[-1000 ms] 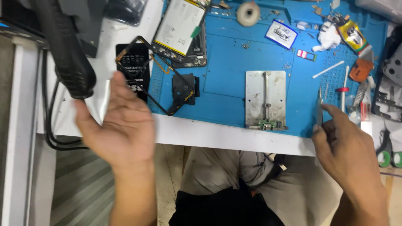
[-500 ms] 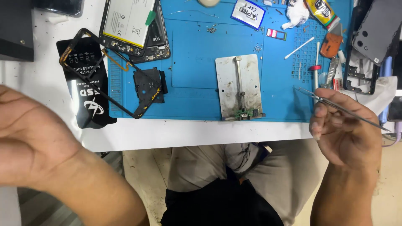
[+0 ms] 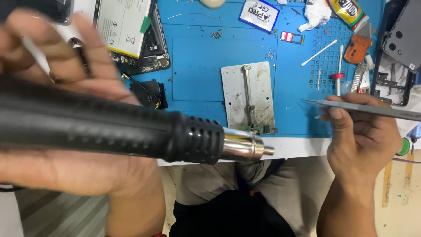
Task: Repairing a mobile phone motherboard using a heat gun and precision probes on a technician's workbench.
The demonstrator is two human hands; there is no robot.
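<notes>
The blue work mat covers the bench beyond both hands. Nearest the camera, the left hand is wrapped fully around the black handle of a hot-air gun, fingers closed over the top and palm underneath; the gun lies level, its bright metal nozzle pointing rightward out of the grip. Past the left fingers lies an opened phone with its pale battery showing, and just beyond the gun's vented collar sits a small black phone part. Just past the nozzle tip, on the near edge of the mat, stands a grey metal board holder, with a small green circuit board clamped at its near end, close to the nozzle but not touching it. The right hand hovers to the right of the holder, thumb and fingers pinched shut on steel tweezers whose point aims left toward the holder. Beyond that hand lie cotton swabs and a red-handled screwdriver.
</notes>
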